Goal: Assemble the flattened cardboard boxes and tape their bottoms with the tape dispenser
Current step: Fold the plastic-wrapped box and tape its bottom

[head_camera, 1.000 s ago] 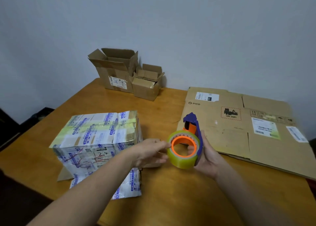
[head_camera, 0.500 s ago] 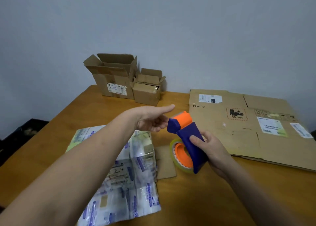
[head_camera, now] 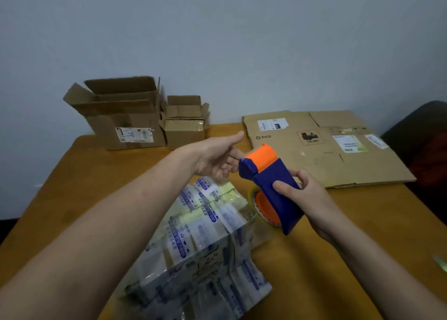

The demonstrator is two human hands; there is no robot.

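My right hand (head_camera: 305, 196) grips the blue handle of the tape dispenser (head_camera: 271, 186), whose orange roller points up and left and whose tape roll (head_camera: 264, 207) hangs underneath. My left hand (head_camera: 216, 156) reaches across with its thumb straight. Its fingers lie loosely against the dispenser's front end, partly hidden behind it. Below both hands sits a cardboard box (head_camera: 205, 237) wrapped in clear tape and blue-printed labels. A large flattened cardboard box (head_camera: 324, 150) lies at the back right of the wooden table (head_camera: 350, 235).
Two assembled brown boxes stand against the wall at the back left, a larger one (head_camera: 121, 123) and a smaller one (head_camera: 185, 126), both with open flaps. A dark chair (head_camera: 425, 145) sits beyond the table's right edge.
The dispenser was turned over, from roll facing me to handle up. My left hand left the tape roll and rose to the dispenser's front end. The taped box now lies nearer to me.
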